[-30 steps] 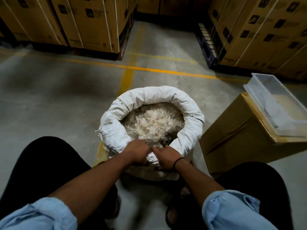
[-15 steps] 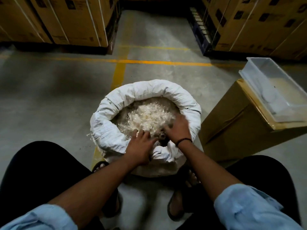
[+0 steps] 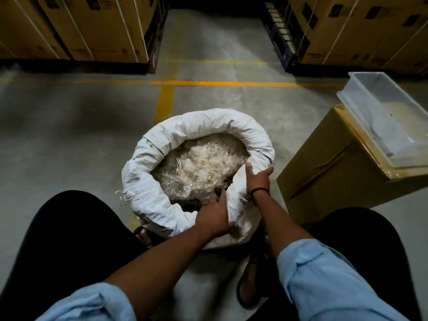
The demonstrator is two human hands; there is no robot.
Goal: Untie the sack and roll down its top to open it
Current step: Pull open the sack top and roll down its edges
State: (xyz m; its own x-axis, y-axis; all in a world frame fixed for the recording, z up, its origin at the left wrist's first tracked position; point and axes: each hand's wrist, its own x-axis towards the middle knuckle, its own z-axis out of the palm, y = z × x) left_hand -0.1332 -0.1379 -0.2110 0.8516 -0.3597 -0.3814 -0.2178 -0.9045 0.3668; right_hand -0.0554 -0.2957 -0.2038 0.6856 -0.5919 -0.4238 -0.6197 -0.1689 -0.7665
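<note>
A white woven sack (image 3: 148, 181) stands open on the floor between my knees. Its top is rolled down into a thick rim, and pale stringy fibre (image 3: 199, 167) fills it. My left hand (image 3: 214, 216) grips the near part of the rim, fingers hooked inside the opening. My right hand (image 3: 258, 179) grips the rim at the near right, thumb inside and fingers round the outside. A black band sits on the right wrist.
A brown carton (image 3: 328, 172) stands right of the sack with a clear plastic tray (image 3: 379, 117) on top. Stacked strapped cartons (image 3: 88, 26) on pallets line the far left and far right. Yellow floor lines (image 3: 166, 89) cross ahead. My sandalled feet flank the sack.
My right hand has moved from inside the sack to its near-right rim and taken hold of it. My left hand slid right along the near rim. The camera tilted further down.
</note>
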